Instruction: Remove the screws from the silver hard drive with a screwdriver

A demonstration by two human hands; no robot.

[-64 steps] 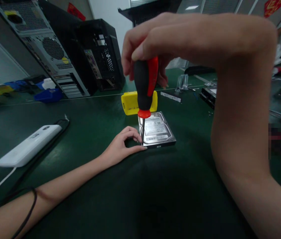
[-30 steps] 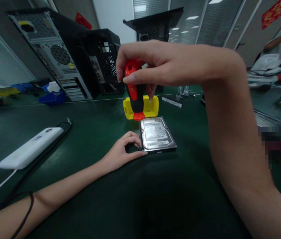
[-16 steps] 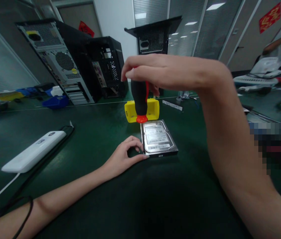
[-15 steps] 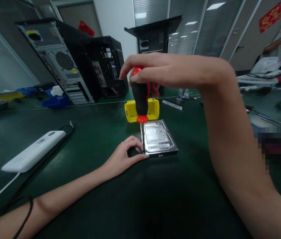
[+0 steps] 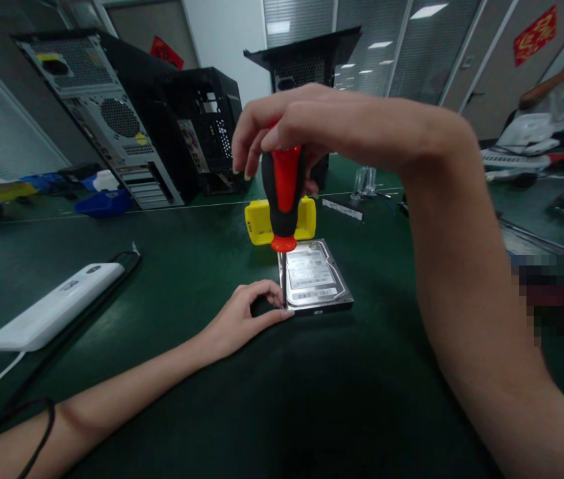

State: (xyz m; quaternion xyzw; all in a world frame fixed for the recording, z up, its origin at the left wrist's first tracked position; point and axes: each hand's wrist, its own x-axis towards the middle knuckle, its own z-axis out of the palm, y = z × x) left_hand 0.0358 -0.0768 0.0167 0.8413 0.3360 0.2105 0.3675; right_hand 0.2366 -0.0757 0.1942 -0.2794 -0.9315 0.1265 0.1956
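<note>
Head View: Positions and Markings

In the head view, a hard disk drive [image 5: 312,273] was laid flat, label side up, on the dark green bench [image 5: 352,392]. A red-and-black screwdriver [image 5: 283,199] was held nearly upright, its shaft directed down to the near left corner of the drive; tip contact was obscured at the fingertips. The handle was enclosed from above by the right hand [image 5: 302,126], fingers wrapped round it and wrist sharply bent. The left hand [image 5: 245,313] was rested on the bench, half curled, thumb and fingertips set at the same corner; whether the drive was gripped or merely steadied could not be determined.

A pale label with printed lines was carried on the drive; its text was too small to be read. Dark lettering was borne by the yellow bin [image 5: 257,223] behind the drive, and a dark mark by the white device [image 5: 57,306] at left; neither could be made out. Gold characters, also unreadable, were displayed on the red sign [image 5: 535,34] at upper right.
</note>
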